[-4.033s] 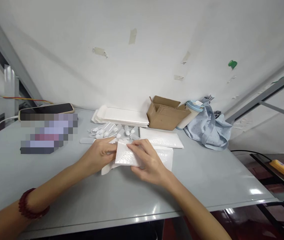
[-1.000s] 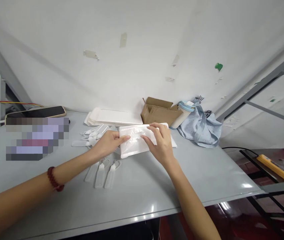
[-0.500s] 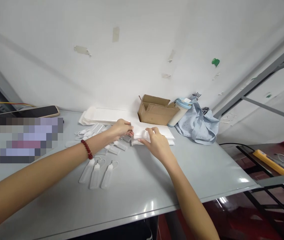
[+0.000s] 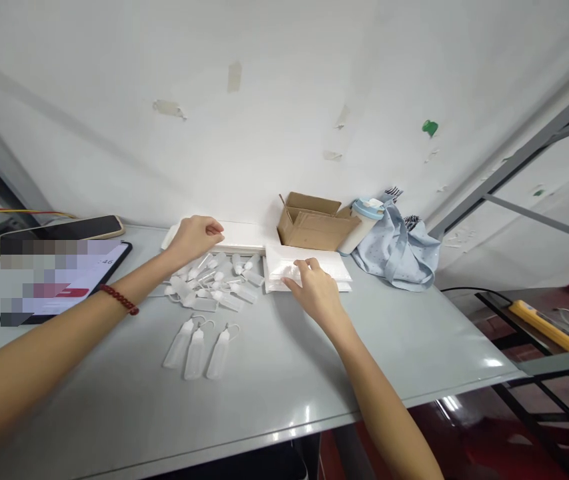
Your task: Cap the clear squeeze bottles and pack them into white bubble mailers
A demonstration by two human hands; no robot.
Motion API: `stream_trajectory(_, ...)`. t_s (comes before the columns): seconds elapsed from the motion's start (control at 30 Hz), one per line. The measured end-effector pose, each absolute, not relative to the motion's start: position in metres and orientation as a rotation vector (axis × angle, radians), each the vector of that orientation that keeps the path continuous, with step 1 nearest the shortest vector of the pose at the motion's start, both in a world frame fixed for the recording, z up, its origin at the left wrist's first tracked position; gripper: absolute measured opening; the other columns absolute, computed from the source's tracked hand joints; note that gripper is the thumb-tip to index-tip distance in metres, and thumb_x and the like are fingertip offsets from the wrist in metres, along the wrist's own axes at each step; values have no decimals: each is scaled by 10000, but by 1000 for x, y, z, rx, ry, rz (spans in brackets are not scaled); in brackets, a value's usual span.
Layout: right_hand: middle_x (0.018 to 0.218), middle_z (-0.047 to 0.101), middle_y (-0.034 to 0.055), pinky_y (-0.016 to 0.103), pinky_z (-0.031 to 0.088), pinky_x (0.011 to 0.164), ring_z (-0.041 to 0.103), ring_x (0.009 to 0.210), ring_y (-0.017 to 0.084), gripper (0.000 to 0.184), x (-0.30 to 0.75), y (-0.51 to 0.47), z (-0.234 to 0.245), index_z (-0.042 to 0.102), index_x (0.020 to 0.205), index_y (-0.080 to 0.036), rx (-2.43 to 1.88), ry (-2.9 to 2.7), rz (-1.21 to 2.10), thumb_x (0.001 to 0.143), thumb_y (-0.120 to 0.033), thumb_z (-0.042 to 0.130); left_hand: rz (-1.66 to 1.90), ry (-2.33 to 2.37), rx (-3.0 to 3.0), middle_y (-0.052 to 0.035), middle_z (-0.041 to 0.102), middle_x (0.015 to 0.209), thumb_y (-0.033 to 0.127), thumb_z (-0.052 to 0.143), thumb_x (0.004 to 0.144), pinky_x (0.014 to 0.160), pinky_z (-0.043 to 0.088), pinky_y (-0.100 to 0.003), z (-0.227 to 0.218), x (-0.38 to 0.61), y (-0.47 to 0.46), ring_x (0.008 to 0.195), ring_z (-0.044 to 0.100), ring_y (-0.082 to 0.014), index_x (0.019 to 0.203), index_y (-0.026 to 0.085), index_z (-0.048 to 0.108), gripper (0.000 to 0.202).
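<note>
My left hand (image 4: 198,237) is raised at the front of a long stack of flat white sheets or sleeves (image 4: 247,235). Its fingers are loosely curled with a gap to the thumb, and nothing shows in them. My right hand (image 4: 315,285) rests on a pile of white packets (image 4: 333,265), thumb and fingers apart; a small translucent patch shows between them, too unclear to name. Between the hands lies a heap of clear plastic squeeze bottles (image 4: 229,300) with tethered caps. Closer to me, three similar bottles (image 4: 195,353) lie in a row.
Behind the packets stands an open cardboard box (image 4: 314,230), beside a white cup with a blue lid (image 4: 364,223) and a light blue cloth bag (image 4: 399,253). On the left are a phone (image 4: 64,228) and a partly blurred tablet (image 4: 109,263). The table's front edge (image 4: 264,440) runs below.
My left hand has moved left and back from the packets to the long white stack, uncovering more of the bottle heap. My right hand has stayed on the packets.
</note>
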State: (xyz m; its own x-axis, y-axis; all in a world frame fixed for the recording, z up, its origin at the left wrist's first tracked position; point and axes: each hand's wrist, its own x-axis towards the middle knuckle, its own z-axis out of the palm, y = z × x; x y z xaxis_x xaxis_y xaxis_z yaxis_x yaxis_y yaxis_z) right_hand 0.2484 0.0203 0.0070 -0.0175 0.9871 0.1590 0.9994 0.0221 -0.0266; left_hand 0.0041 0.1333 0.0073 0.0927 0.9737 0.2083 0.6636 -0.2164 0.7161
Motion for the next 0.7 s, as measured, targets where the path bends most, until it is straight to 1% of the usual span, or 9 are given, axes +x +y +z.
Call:
stream_trajectory(0.07,1188,607,151,328,482,654,692,918,280,304,247,19,7,589,1168,-160,-2101,-2141,-148,968,-379,524,883,1635,2068,-74,758,904,294,674,630,907,489,-393,5,-6,140,996,658,-313,733,199,704,144)
stream_trajectory(0.13,1179,612,149,320,482,655,683,944,278,297,246,19,6,592,1162,-163,-2108,-2137,-167,969,-377,522,821,1635,2185,-85,757,927,296,671,625,924,472,-413,1,-11,145,1042,636,-336,729,200,711,147)
stream_trajectory(0.27,1153,623,154,321,486,668,650,1006,288,281,248,22,3,604,1139,-165,-2117,-2137,-217,959,-372,543,726,1615,2352,-102,755,962,271,625,664,932,457,-399,-6,-9,153,1102,609,-336,779,195,735,176)
stream_trajectory(0.33,1124,634,154,322,488,670,646,992,280,272,250,24,1,610,1126,-169,-2102,-2137,-219,954,-372,552,684,1614,2395,-92,759,961,266,595,692,899,471,-376,-8,-8,158,1068,631,-318,797,200,745,195)
stream_trajectory(0.47,1091,646,142,313,488,670,640,983,267,259,251,24,0,619,1112,-175,-2074,-2117,-220,954,-369,553,601,1631,2445,-70,769,919,278,542,725,821,499,-330,-9,-9,164,939,683,-281,815,204,765,252)
stream_trajectory(0.53,1097,646,141,317,493,676,632,997,274,265,250,24,1,623,1115,-171,-2074,-2105,-210,956,-370,547,551,1626,2499,-76,768,935,261,517,725,834,496,-328,-8,-9,164,951,680,-284,826,195,770,280)
stream_trajectory(0.6,1118,640,152,339,503,710,616,1033,289,276,249,23,1,626,1121,-154,-2055,-2107,-205,956,-361,548,498,1607,2571,-91,758,1003,227,499,719,869,484,-336,-8,-7,162,1025,652,-294,892,186,767,322)
stream_trajectory(0.7,1184,620,170,373,503,824,584,1113,292,297,249,24,-1,615,1157,-134,-1936,-2156,-196,946,-340,575,419,1593,2657,-118,726,1119,167,479,713,875,479,-340,-8,-3,160,1128,596,-301,1069,167,728,435)
